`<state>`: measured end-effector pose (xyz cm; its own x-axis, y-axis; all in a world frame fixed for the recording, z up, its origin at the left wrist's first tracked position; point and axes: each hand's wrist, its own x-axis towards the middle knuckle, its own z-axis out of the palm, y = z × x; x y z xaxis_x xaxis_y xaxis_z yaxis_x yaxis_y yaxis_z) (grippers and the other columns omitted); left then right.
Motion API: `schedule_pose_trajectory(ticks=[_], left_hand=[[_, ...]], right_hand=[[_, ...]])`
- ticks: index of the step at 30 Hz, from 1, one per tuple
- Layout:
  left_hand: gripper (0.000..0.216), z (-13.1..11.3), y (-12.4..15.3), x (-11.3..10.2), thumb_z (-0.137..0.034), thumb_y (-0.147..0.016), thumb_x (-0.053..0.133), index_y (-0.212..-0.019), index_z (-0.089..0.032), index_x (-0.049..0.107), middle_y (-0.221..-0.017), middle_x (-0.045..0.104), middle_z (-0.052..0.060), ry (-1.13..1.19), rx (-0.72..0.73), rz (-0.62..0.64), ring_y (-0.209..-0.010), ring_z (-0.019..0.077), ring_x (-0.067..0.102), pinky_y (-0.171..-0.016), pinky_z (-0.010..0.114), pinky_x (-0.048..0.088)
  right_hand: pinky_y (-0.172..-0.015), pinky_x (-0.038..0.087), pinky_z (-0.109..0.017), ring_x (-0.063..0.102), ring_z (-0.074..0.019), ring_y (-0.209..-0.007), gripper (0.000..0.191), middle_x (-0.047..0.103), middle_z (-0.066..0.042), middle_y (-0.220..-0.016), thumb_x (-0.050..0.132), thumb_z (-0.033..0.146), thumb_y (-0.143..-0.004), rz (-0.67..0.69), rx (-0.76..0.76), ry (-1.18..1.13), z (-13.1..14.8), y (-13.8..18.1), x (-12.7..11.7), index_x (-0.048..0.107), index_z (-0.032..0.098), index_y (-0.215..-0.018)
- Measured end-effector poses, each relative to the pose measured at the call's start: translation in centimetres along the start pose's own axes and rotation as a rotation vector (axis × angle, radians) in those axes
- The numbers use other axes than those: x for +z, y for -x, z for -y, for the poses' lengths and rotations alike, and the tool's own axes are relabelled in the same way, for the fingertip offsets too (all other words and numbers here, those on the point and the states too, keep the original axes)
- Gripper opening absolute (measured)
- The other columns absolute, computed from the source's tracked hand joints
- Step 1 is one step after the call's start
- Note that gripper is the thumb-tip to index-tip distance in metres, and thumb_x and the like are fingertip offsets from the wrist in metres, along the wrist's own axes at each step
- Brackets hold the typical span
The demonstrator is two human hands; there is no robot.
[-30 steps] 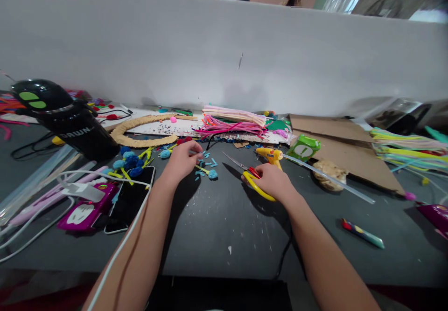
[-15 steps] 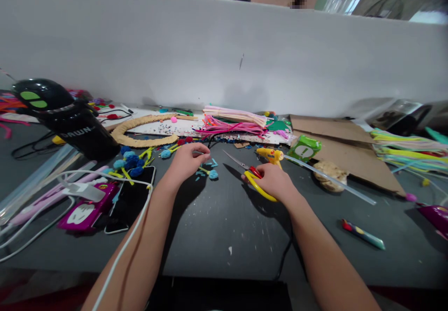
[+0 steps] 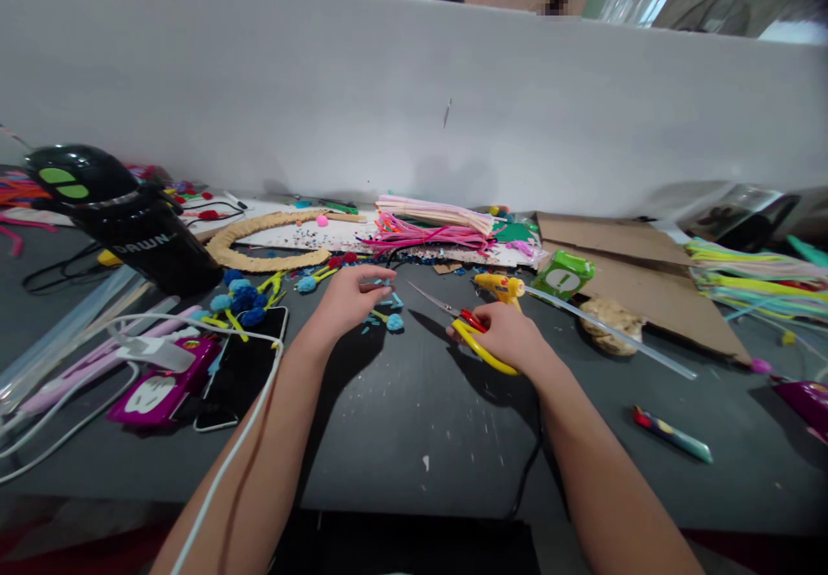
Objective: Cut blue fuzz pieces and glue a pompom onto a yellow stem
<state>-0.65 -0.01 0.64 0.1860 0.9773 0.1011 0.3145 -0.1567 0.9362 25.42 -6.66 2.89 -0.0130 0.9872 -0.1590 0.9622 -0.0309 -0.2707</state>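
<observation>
rn r hand (image 3: 501, 334) w/ scissors (image 3: 484, 349), l hand (image 3: 349, 302) by blue bits (image 3: 397, 301)
r clamped on handles, tips near blue pom-pom (image 3: 394, 322); can't tell if l fingers pinch anything

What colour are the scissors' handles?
Scissors' handles: yellow and red, best seen in the head view.

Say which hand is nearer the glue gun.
Right. The right hand, holding the scissors, is just on the near side of the glue gun; the left hand is farther off, to its left, past the scissors' tip.
</observation>
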Motion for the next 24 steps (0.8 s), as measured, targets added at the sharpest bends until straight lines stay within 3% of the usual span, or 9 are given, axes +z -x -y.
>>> schedule_pose_trajectory(ticks=[12, 24], left_hand=[[0.032, 1.1, -0.3, 0.4, -0.030, -0.075, 0.073, -0.104, -0.016, 0.075, -0.110, 0.072, 0.010, -0.030, 0.156, 0.027, -0.097, 0.0228, 0.070, -0.092, 0.039, 0.057], [0.028, 1.2, -0.1, 0.9, -0.024, -0.075, 0.068, -0.101, -0.016, 0.075, -0.107, 0.069, 0.008, -0.007, 0.210, 0.081, -0.094, 0.0197, 0.068, -0.090, 0.035, 0.058]], right_hand=[[-0.052, 0.027, -0.026, 0.052, -0.0158, -0.059, 0.052, 0.062, -0.002, -0.062, 0.055, 0.072, -0.076, 0.039, -0.084, -0.013, 0.1, 0.2, 0.0, 0.058, 0.022, -0.063], [-0.051, 0.027, -0.025, 0.052, -0.0148, -0.058, 0.051, 0.063, -0.002, -0.063, 0.056, 0.070, -0.076, 0.058, -0.121, -0.051, -0.1, 0.1, 0.2, 0.059, 0.021, -0.063]])
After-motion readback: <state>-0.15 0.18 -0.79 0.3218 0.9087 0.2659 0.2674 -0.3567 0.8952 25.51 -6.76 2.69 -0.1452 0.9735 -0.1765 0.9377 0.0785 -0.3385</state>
